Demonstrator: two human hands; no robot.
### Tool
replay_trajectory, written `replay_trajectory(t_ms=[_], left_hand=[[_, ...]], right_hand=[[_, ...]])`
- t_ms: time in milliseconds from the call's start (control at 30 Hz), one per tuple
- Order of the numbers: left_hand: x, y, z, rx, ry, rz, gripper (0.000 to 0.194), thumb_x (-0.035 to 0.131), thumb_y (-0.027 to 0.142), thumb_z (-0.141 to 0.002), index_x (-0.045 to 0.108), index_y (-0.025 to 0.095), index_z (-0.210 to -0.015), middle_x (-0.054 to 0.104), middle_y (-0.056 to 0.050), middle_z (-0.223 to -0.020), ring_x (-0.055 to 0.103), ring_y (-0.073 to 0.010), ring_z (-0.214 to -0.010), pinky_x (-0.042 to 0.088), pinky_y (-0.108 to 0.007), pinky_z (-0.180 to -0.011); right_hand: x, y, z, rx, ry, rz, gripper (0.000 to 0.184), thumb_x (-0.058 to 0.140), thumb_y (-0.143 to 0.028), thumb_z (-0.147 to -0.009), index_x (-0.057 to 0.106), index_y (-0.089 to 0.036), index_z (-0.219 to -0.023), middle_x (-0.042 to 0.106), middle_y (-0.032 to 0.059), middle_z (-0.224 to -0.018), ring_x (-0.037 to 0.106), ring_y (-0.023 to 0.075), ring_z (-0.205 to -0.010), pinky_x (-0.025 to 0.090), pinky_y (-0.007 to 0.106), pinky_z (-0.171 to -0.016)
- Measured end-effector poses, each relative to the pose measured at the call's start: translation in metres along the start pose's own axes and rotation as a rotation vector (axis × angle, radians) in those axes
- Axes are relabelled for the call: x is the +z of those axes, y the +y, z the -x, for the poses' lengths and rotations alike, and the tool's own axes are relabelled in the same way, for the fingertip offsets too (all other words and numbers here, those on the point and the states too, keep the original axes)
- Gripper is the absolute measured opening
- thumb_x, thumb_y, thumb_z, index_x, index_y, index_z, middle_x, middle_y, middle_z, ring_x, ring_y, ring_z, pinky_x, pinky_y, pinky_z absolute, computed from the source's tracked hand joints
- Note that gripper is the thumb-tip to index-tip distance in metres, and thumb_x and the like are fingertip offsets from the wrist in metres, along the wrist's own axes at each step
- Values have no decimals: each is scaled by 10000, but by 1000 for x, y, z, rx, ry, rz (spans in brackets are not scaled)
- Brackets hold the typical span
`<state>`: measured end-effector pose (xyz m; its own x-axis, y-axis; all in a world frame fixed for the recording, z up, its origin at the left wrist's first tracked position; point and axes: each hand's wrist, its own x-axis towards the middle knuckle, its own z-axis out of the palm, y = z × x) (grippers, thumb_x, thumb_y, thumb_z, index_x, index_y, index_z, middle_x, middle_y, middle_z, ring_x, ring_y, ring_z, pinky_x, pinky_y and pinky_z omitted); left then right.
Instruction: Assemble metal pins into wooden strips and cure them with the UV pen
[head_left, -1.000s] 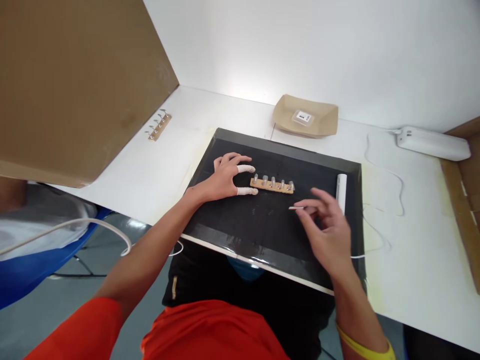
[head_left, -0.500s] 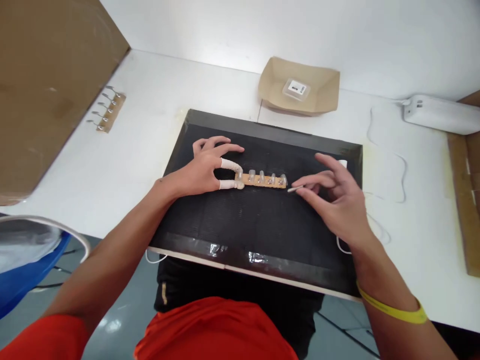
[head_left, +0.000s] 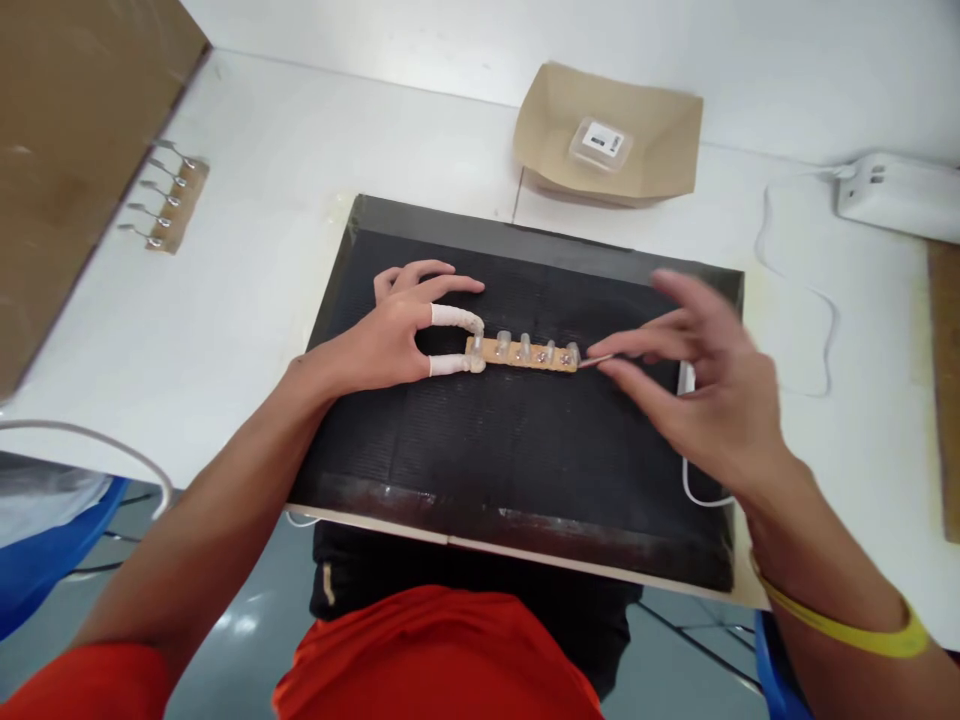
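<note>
A small tan strip (head_left: pixel 534 355) with several clear LEDs standing on it lies on a black mat (head_left: pixel 487 440). My left hand (head_left: pixel 397 335) pinches the strip's left end between thumb and index finger, both in white finger cots. My right hand (head_left: pixel 701 385) pinches a thin pale stick (head_left: pixel 594 360) between thumb and index finger, its tip touching the strip's right end; the other fingers are spread.
A second tan strip with metal pins (head_left: pixel 166 197) lies at the left on the white table (head_left: pixel 247 270). A brown paper tray (head_left: pixel 607 135) holds a small clear packet (head_left: pixel 598 140). A white power block (head_left: pixel 896 195) and cable are at right. Brown cardboard (head_left: pixel 67 140) stands at left.
My right hand moved left until the stick's tip reached the strip's right end. My left hand closed its pinch on the strip's left end. The camera view tilted down.
</note>
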<state>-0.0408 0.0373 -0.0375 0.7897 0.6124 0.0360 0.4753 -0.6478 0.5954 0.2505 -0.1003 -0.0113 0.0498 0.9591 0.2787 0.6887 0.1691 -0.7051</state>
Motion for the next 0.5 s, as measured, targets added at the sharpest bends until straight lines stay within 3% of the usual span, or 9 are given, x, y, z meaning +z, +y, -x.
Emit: replay_trajectory(t_ms=[67,200,300,333,433,500], left_hand=[[-1,1,0,-4,-4,9,283,858,456,-826,797,345,-1080,590,-4,-1544,375,-387,-1511,175,-647,-1243],[-2,1,1,7,9,45,384,906,494,-763,792,341,-1097,585,-11,-1546,378,-406,-1502,169,-650,-1254],[-2,1,1,-8,7,52,482,924,561,-714,783,338,-1116,576,-20,-1552,364,-416,-1503,169,-657,-1258],[-2,1,1,-11,2,53,514,926,580,-703,778,338,-1131,570,-22,-1558,357,-418,-1506,168,-660,-1258],[-2,0,1,-7,-3,51,578,924,617,-687,765,344,-1170,551,-27,-1575,340,-420,-1519,166,-658,-1262],[-1,-1,1,6,2,40,609,925,623,-684,754,341,-1196,546,-35,-1581,340,-414,-1525,169,-650,-1263]], right_hand=[[-6,-3,-7,-68,-115,71,726,729,-274,-922,418,-349,-1573,827,-23,-940,735,251,-959,579,485,-933],[-12,-7,-17,-97,-54,144,749,724,-274,-931,389,-381,-1592,828,-38,-974,724,253,-1004,565,496,-998],[-7,-9,-17,-147,-201,94,764,717,-242,-924,383,-368,-1599,826,-45,-949,725,251,-1049,576,478,-1001],[-4,-10,-16,-135,-194,71,744,723,-238,-919,411,-360,-1584,826,-41,-945,728,249,-1039,579,474,-996],[6,-11,-11,-25,-1,25,669,739,-243,-922,474,-341,-1528,829,-17,-971,722,243,-983,587,465,-957],[12,-11,-6,6,10,1,697,747,-252,-920,443,-340,-1541,828,-20,-963,719,234,-967,588,463,-963]])
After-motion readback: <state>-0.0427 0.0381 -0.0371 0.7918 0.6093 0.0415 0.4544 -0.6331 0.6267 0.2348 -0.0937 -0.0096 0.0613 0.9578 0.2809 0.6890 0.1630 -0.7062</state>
